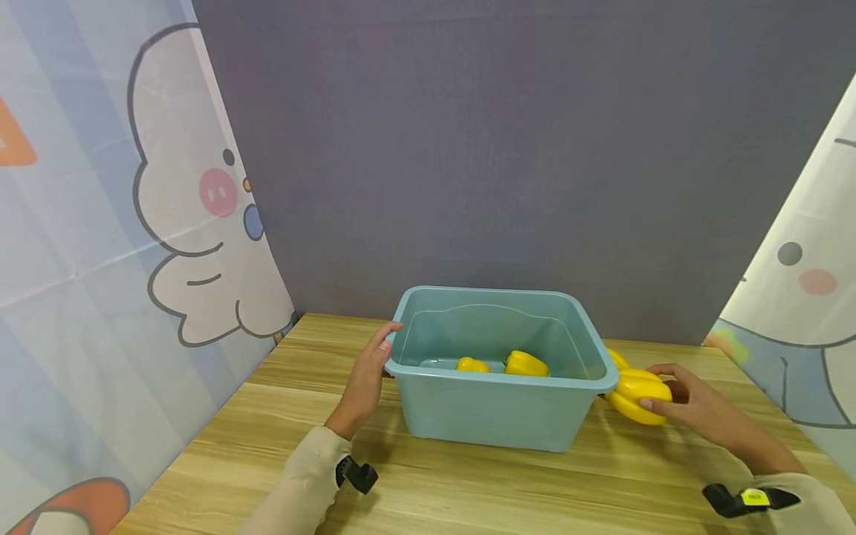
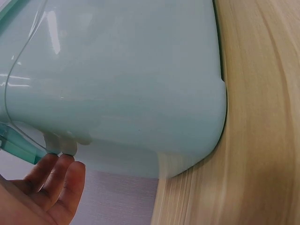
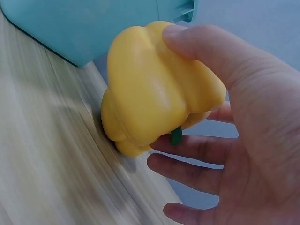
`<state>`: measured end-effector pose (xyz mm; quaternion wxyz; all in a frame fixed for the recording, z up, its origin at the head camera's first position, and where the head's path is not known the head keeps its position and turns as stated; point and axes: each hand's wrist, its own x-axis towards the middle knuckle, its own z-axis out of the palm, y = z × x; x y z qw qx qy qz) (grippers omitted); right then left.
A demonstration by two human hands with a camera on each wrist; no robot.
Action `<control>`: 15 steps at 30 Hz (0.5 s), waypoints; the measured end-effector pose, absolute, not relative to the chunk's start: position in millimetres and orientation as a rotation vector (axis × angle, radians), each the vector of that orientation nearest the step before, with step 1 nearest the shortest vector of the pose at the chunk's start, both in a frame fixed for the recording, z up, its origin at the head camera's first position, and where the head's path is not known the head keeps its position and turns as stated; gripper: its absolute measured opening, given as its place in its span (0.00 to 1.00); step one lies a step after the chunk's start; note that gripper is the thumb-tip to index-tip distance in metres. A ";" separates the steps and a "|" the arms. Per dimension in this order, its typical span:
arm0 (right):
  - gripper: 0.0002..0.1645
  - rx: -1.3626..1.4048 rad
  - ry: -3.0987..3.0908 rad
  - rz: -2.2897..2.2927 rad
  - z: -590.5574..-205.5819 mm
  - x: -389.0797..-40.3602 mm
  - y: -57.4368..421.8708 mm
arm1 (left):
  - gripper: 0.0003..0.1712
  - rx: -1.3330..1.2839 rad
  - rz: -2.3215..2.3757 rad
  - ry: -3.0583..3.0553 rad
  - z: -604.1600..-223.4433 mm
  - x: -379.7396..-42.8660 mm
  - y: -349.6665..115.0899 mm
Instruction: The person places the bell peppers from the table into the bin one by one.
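A light blue plastic bin stands on the table, with two yellow bell peppers inside, one small-looking pepper and another pepper to its right. My left hand grips the bin's left rim; in the left wrist view several fingertips press against the outer wall beneath it. To the right of the bin, my right hand holds a yellow bell pepper between thumb and fingers, its green stem facing the fingers. Behind it, partly hidden, is another yellow pepper.
The wood-grain table spreads out in front of the bin. A dark grey panel rises behind it, and cartoon-printed curtains hang on both sides. Each wrist wears a black camera strap.
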<state>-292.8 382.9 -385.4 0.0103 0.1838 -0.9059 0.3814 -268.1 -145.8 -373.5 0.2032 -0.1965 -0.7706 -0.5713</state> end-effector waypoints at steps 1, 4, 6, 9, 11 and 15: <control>0.38 0.569 -2.826 1.194 -385.5 -292.6 383.5 | 0.26 -0.549 -1.595 -2.150 -373.5 -268.2 -146.0; 0.38 0.570 -2.818 1.194 -386.0 -292.1 384.8 | 0.25 -0.546 -1.598 -2.152 -373.7 -268.6 -146.3; 0.37 0.573 -2.808 1.198 -386.0 -291.8 385.3 | 0.25 -0.544 -1.599 -2.154 -374.2 -269.0 -146.7; 0.37 0.558 -2.800 1.197 -385.2 -291.6 385.6 | 0.26 -0.535 -1.602 -2.172 -372.5 -268.1 -146.6; 0.37 0.557 -2.796 1.199 -385.1 -291.4 386.0 | 0.26 -0.529 -1.597 -2.189 -363.7 -260.0 -143.8; 0.37 0.530 -2.801 1.187 -385.2 -291.5 387.4 | 0.26 -0.533 -1.593 -2.193 -359.1 -255.5 -142.7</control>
